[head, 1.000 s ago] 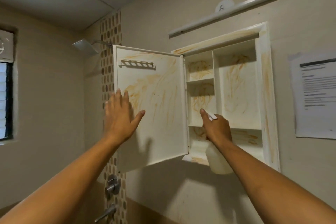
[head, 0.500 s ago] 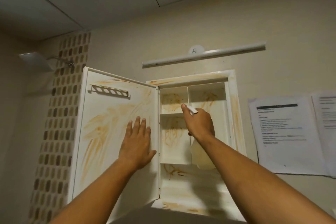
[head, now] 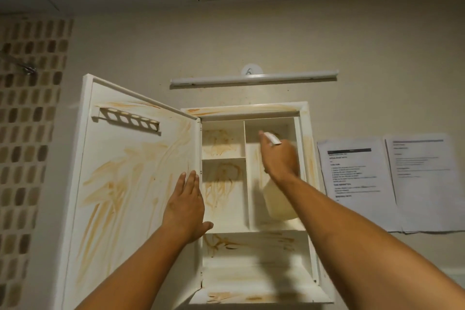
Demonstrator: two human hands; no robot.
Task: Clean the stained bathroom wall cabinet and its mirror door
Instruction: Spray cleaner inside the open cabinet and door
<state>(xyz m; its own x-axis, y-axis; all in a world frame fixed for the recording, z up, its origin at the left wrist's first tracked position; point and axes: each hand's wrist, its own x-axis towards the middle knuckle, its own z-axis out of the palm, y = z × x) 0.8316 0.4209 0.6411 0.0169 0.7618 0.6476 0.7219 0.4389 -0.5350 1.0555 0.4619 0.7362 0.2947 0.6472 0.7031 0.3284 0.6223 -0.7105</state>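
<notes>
Flat left hand steadies the open door; right hand, gripping the spray bottle, should mist each stained wall cabinet compartment evenly.

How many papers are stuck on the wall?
2. Both are to the right of the cabinet, side by side: the nearer paper is close to the cabinet, and the farther paper is just right of it. More could be hidden past the picture's edge.

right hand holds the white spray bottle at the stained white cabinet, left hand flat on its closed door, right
The head view shows the stained white door open, not closed. The left hand is flat on it; the right hand holds the white spray bottle at the cabinet.
</notes>
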